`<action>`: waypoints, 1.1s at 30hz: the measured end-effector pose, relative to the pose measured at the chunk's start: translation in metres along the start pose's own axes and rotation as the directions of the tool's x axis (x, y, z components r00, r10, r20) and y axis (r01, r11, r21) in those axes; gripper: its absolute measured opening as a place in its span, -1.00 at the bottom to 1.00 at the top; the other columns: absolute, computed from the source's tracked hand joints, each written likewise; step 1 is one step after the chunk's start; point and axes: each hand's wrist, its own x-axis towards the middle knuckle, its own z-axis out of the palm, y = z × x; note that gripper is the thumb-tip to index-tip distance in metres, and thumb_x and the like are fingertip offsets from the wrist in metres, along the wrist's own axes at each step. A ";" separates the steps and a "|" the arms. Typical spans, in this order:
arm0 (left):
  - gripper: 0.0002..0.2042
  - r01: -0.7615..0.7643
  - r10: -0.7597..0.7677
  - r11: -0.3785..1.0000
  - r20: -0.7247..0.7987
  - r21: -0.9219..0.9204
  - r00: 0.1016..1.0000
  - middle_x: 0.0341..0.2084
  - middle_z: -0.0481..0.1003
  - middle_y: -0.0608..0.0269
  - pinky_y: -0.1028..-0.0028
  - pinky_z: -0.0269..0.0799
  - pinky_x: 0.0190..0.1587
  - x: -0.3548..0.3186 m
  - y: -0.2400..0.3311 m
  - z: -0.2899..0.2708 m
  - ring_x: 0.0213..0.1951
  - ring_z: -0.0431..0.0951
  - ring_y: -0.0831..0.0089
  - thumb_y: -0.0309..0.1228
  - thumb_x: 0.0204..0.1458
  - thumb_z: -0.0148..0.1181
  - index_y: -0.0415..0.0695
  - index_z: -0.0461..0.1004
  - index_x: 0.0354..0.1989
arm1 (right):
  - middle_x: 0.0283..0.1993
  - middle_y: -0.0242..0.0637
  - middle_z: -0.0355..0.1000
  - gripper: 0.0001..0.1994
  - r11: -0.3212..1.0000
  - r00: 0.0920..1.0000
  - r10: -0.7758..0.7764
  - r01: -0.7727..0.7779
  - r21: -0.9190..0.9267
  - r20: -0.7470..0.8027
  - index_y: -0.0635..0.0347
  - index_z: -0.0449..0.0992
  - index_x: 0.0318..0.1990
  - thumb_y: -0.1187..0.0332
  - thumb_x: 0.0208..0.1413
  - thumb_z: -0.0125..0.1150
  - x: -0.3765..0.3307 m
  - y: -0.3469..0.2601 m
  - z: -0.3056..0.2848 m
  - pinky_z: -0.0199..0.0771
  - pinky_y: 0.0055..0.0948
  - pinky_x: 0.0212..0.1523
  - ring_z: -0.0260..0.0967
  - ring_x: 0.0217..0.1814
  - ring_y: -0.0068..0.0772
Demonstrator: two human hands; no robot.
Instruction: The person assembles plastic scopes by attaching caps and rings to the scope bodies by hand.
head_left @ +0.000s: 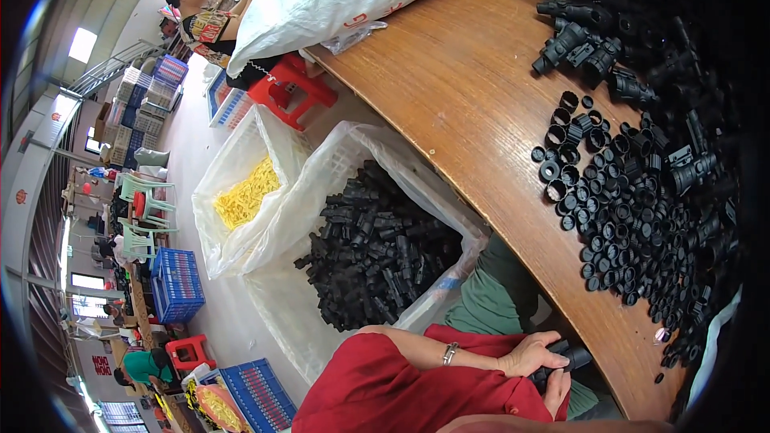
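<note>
A clear plastic bag [273, 232] at nine o'clock brims with black plastic fittings [377, 248]; beside it, at ten, a second bag [216, 184] holds yellow pieces [245, 192]. The black tubular plastic part [571, 357] sits at five o'clock, below the wooden table [449, 88] edge — left hand [533, 353] and right hand [555, 389] both grasp it.

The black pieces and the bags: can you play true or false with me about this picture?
1. Both hands hold a black plastic part. True.
2. The small black rings lie on the floor. False: they lie on the wooden table.
3. One bag holds yellow pieces. True.
4. The stool near the table is green. False: it is red.
5. The big clear bag holds black parts. True.
</note>
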 end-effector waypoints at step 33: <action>-0.47 -0.108 0.101 0.970 0.042 0.220 0.994 -0.30 0.44 0.27 0.52 0.35 -0.16 -0.009 0.016 0.011 -0.26 0.39 0.57 -0.35 -0.11 0.29 -0.26 0.27 0.05 | -0.15 -0.24 0.43 -0.56 0.956 0.968 0.052 0.023 0.292 -0.247 0.31 0.32 0.02 0.06 0.33 -0.20 0.004 -0.033 0.036 0.43 -0.50 -0.26 0.41 -0.24 -0.46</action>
